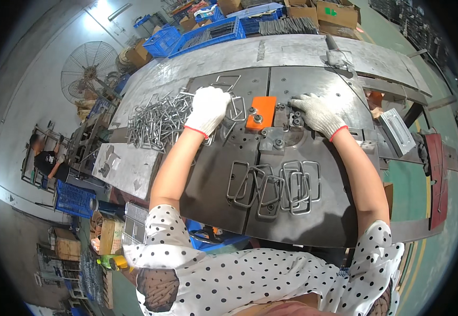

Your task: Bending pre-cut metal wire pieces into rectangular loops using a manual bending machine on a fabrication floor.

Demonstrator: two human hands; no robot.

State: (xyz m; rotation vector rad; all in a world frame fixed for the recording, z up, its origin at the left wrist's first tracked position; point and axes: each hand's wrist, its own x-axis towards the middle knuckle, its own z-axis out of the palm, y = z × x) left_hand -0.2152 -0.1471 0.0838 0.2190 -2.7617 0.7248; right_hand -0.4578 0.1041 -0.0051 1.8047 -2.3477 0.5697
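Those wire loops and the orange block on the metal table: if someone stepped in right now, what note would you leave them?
Left hand: gloved, resting on the pile of bent wire pieces; whether it grips one cannot be told.
Right hand: gloved, fingers on the bolted fixture beside the orange block; it seems to hold nothing.
Done, by the look of it: a group of closed wire rectangles lies overlapping on the steel table, nearer the person.
Left: the big pile at the left looks unworked.

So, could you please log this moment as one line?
left hand: on wire loop pile | right hand: on jig by orange block | bent rectangles: near edge
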